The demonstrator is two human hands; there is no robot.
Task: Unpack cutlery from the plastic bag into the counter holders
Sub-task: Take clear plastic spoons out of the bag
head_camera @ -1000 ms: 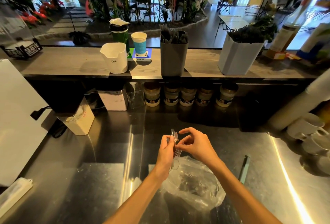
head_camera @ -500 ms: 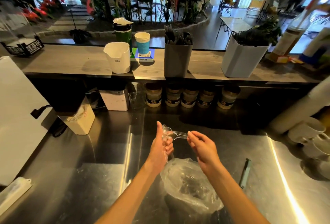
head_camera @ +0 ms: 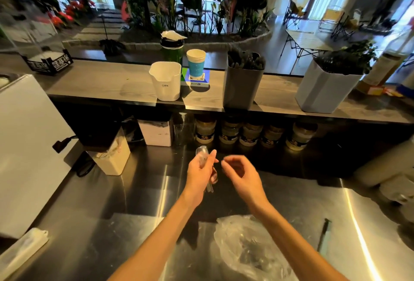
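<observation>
Closest to the near edge of the steel bench point(head_camera: 94, 231) lies the clear plastic bag point(head_camera: 248, 249), crumpled, with dark cutlery dimly visible inside; the right forearm crosses over its top edge. Just right of the bag lies one dark pen-like stick point(head_camera: 324, 234). At the near left corner rests a white wrapped packet point(head_camera: 21, 250).

Further in, above the middle of the bench, the left hand point(head_camera: 200, 174) grasps a small bundle of clear plastic spoons point(head_camera: 202, 157), the bowls sticking up past the thumb and the handles poking out below the palm; how many spoons I cannot tell. The right hand point(head_camera: 243, 174) hovers just beside it, fingers loosely curled, holding nothing.

Against the bench's far edge, under the wooden shelf point(head_camera: 100, 85), stand a cream box point(head_camera: 113, 157), a white box point(head_camera: 156, 131) and five jars point(head_camera: 251, 134) in a row.

On the shelf are three holders: a white holder point(head_camera: 165, 81), a dark grey holder point(head_camera: 243, 85) filled with black cutlery, and a pale grey holder point(head_camera: 324, 90), also filled with dark pieces. Between the first two stands one paper cup point(head_camera: 196, 62) on a blue card, with a green canister point(head_camera: 172, 48) behind. Near the shelf's left end sits a black crate point(head_camera: 50, 64).

Nothing lies between the hands and the holders.
</observation>
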